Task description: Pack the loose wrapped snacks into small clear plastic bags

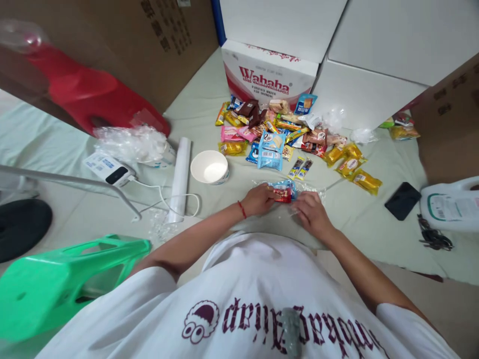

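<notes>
At the left, a green stool (30,299) is being seen low down, with a red jug (93,94) being shown farther off. Next, a white roll (178,179) is being crossed by a thin cable (192,195), and a white cup (209,167) is being supported, mouth up, by the pale green cloth (232,219). The left hand (260,198), a red band (242,209) being worn at its wrist, is being kept closed on the near end of a shiny red packet (282,195) with pale lettering. Against its far edge a light-blue packet (286,185) is being partly covered. Both are being held low before the white shirt (262,264), crinkled clear plastic (320,189) being spread about them. Beyond, a heap of bright snack packets (271,142) is being backed by a white carton (265,75). Just short of the heap, two slim yellow-and-dark packets (300,168) are being laid side by side. By the right hand (312,214), its fingers being curled, the clear plastic is being pinched. Farther right, a black flat object (402,201) is being flanked by a white bottle (452,203).
</notes>
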Available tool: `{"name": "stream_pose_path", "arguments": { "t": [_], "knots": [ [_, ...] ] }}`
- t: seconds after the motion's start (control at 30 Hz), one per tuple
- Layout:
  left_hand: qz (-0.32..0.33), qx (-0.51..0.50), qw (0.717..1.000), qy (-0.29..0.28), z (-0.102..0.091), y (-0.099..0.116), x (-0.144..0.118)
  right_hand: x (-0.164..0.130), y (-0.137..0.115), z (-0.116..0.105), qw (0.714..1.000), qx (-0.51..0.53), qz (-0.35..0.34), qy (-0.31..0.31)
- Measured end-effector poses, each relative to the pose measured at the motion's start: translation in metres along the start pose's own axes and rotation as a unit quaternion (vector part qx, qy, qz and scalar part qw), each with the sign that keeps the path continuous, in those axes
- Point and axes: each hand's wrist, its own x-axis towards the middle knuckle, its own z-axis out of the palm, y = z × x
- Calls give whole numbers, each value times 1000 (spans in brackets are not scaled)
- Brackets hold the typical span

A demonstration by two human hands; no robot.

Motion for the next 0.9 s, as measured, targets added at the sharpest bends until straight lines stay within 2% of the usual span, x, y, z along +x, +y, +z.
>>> {"name": "stream_pose_path", "arguments": {
  "t": [0.1,0.17,0.23,0.27,0.33,0.4,0.43,0.5,0.53,0.63,0.7,0.77,0.83,0.9],
  "knots": [
    [-9,15,999,-32,-3,-3,8,39,9,-7,998,-16,58,-25],
    [-13,-12,998,-56,-6,-9,12,61,15,-2,986,-52,127,-91],
    [-39,-92,993,-64,-11,-18,9,77,21,7,960,-103,195,-174],
    [-69,-142,987,-44,-14,-21,4,82,22,12,945,-127,220,-206],
    [-142,-214,965,59,-17,-24,-14,88,24,19,924,-160,251,-241],
    [-180,-208,942,189,-16,-18,-36,92,25,23,913,-176,268,-251],
    [-173,-179,941,231,-13,-12,-45,93,25,23,910,-180,272,-255],
    [-159,-99,946,265,-5,0,-54,95,24,23,908,-181,271,-264],
    [-175,-59,944,273,0,5,-52,96,24,23,908,-179,265,-269],
    [-295,37,910,288,10,5,-31,99,26,21,910,-162,252,-287],
    [-344,81,895,273,13,-4,-15,99,28,17,908,-139,265,-292],
    [-343,108,898,254,12,-12,-5,96,30,11,914,-118,281,-268],
    [-328,120,903,250,11,-17,-2,90,29,3,936,-120,269,-191],
    [-317,122,907,250,9,-16,-3,83,23,-4,966,-129,201,-101]
  ]
}}
